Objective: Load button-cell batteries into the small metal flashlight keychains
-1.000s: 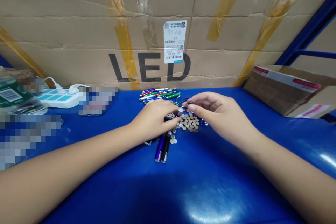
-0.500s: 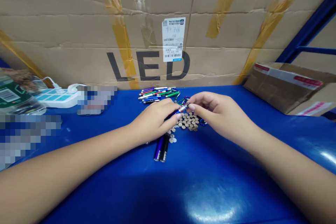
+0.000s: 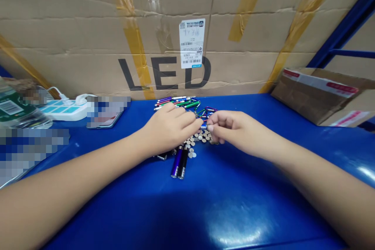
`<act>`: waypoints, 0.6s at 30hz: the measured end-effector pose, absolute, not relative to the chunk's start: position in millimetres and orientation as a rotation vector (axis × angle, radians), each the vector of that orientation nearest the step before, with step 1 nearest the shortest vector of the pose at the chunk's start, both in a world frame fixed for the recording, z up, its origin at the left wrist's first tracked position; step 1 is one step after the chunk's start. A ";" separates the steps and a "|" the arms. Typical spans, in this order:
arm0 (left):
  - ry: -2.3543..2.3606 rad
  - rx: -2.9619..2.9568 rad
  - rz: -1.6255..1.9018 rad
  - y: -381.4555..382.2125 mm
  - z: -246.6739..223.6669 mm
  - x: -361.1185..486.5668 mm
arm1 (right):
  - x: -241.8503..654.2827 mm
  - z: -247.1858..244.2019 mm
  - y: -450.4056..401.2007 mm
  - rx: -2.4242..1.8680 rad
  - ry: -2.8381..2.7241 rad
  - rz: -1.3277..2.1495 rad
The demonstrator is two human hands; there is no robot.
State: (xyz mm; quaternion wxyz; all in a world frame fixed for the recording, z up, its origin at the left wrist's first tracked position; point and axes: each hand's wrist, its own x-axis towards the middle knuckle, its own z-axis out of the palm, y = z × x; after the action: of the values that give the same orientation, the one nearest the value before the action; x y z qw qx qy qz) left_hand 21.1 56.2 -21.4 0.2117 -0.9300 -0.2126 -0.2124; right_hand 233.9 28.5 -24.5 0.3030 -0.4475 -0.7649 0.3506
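Observation:
Between my two hands lies a small blue flashlight (image 3: 204, 126) with a pale label, mostly hidden by fingers. My left hand (image 3: 172, 129) is closed around its left part. At its right end, the fingertips of my right hand (image 3: 230, 127) are pinched; whether they also hold a small end piece is hidden. Button cells (image 3: 205, 136) lie loose under and between the hands. Nearer to me, a purple flashlight (image 3: 177, 164) and a black flashlight (image 3: 183, 164) rest side by side. Small silvery parts (image 3: 161, 157) show below my left wrist.
Several coloured metal tubes (image 3: 191, 104) and carabiner clips (image 3: 210, 110) lie behind my hands on the blue table (image 3: 175, 218). A large cardboard box (image 3: 88, 27) walls off the back. At left are a power strip (image 3: 68, 111) and plastic bottle (image 3: 17, 107); at right, an open carton (image 3: 310, 97).
Both hands have moved slightly down, and the right one a little left. The blue flashlight went from slanted to nearly level, and less of it shows now.

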 end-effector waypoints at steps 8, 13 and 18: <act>-0.758 -2.922 -0.752 60.7 -16.9 23.5 | 233.5 -18.4 29.0 -1.153 -2.182 0.595; -0.670 -2.903 -0.795 60.8 -21.5 24.4 | 236.3 -16.8 26.7 -1.103 -2.314 0.515; -0.492 -2.537 -0.621 57.9 -18.3 13.5 | 226.7 -23.7 22.5 -1.015 -1.776 1.658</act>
State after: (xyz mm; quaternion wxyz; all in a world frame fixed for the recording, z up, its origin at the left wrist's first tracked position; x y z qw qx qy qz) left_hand 13.5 57.9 -18.3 0.2393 -0.9268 -0.1798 -0.2267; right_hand 226.7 22.5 -23.7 0.2515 -0.3729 -0.6530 0.6094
